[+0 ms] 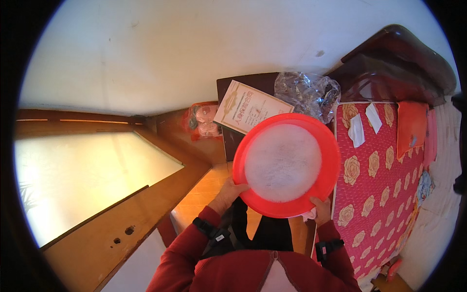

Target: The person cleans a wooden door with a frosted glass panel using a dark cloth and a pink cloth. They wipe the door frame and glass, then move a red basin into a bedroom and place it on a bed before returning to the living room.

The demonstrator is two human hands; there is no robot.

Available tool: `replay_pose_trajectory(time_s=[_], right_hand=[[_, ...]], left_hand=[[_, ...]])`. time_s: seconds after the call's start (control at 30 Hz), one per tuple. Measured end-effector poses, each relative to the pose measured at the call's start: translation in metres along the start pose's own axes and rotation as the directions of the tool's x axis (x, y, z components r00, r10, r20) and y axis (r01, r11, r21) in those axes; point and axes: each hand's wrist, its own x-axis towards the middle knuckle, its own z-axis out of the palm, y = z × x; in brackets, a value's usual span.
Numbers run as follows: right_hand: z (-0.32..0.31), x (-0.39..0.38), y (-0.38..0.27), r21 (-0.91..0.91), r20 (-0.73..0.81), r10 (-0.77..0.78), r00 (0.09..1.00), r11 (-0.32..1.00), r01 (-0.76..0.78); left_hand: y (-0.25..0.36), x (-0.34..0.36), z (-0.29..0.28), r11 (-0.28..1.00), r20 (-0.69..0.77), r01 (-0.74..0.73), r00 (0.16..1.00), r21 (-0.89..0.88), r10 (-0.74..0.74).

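A round red plastic basin [327,141] full of white, foamy water is held out in front of me. On its near left rim, my left hand [228,194] is closed, thumb over the edge and the other fingers hidden beneath. My right hand [321,210] grips the near right rim, and a bit of pale pink cloth [309,214] shows beside its fingers. The basin's far side overlaps a dark bedside table [258,82] in view; I cannot tell whether it touches. A cream printed document [250,108] and a crumpled clear plastic bag [306,95] lie on that table.
To the right stands a bed with a red rose-patterned sheet [360,190], a dark headboard [389,58], an orange pillow [411,124] and two white cloths [356,130]. A wooden door with a frosted pane [92,170] is at left. A red plastic bag [202,121] sits by the table.
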Motion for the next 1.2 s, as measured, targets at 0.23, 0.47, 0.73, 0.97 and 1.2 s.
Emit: replay_pose_trajectory(time_s=[0.23,0.47,0.73,0.97,1.2], right_hand=[[-0.036,-0.041,-0.048,-0.043,-0.141,0.020,0.990,0.999,-0.026],[-0.073,-0.069,-0.064,-0.179,-0.233,0.021,0.972,0.982,-0.065],[-0.108,-0.093,-0.039,-0.029,-0.222,0.041,0.974,0.998,-0.049],[-0.131,-0.105,-0.006,0.053,-0.231,0.168,0.958,0.986,-0.160],[-0.116,-0.120,0.014,0.046,-0.348,0.104,0.932,0.995,-0.094]], left_hand=[[0.013,0.036,-0.003,0.929,0.311,0.129,0.950,-0.348,-0.015],[0.031,0.182,-0.003,0.913,-0.540,0.009,0.804,-0.407,-0.249],[0.001,0.273,-0.012,0.996,-0.845,0.022,0.528,-0.082,-0.082],[0.005,0.257,-0.049,0.397,-0.346,0.201,0.875,0.895,0.338],[0.032,0.251,-0.051,0.160,-0.217,0.176,0.929,0.971,0.299]])
